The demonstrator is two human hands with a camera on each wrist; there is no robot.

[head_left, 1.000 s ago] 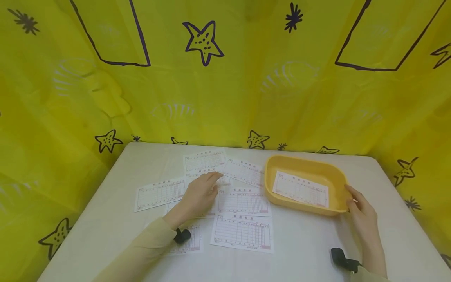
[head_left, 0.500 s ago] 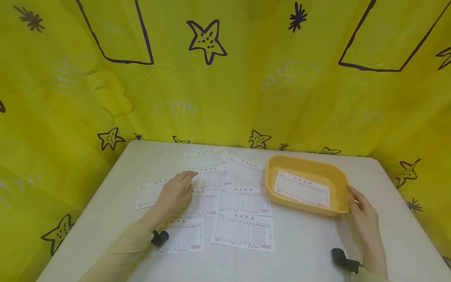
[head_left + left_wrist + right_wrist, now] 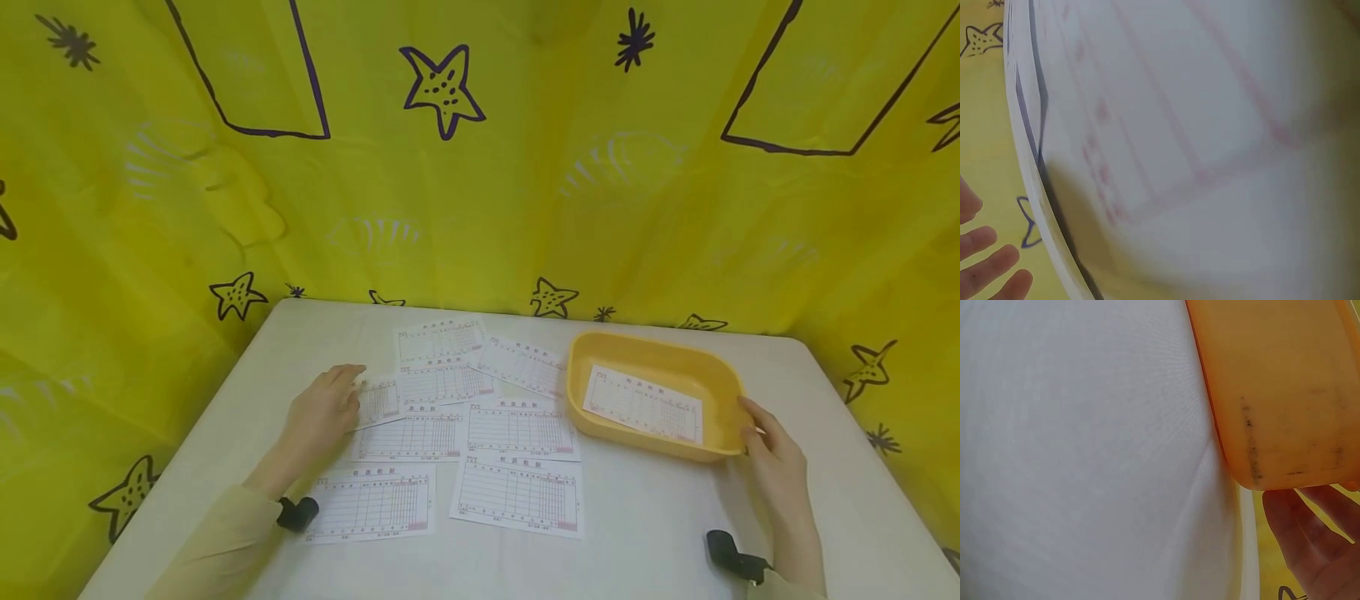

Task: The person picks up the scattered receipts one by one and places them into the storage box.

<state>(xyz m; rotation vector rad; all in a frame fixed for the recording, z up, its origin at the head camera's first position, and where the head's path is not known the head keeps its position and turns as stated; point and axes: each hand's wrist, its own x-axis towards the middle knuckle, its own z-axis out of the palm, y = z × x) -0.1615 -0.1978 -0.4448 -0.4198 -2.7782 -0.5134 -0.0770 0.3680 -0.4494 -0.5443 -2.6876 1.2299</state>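
My left hand (image 3: pixel 318 417) hovers over the left end of a printed receipt slip (image 3: pixel 380 403), covering part of it. Its fingers reach forward, loosely bent, and in the left wrist view the fingertips (image 3: pixel 997 262) show nothing between them. At the right, my right hand (image 3: pixel 780 467) grips the end wall of a yellow plastic basin (image 3: pixel 648 442), thumb and fingers at its rim. One receipt slip (image 3: pixel 642 404) lies flat inside the basin. From the right wrist, the basin's scuffed underside (image 3: pixel 1291 412) faces the camera, with fingers (image 3: pixel 1285 519) at its end.
Several more slips lie spread over the white table (image 3: pixel 637 533), including a back slip (image 3: pixel 440 340), a front slip (image 3: pixel 517 496) and a front-left slip (image 3: pixel 378 500). Another slip (image 3: pixel 517 362) reaches the basin's left side. A yellow patterned curtain (image 3: pixel 495 192) hangs behind the table.
My left hand has moved left, from above the middle slips to the leftmost one, uncovering the slips it passed. The right hand stays on the basin.
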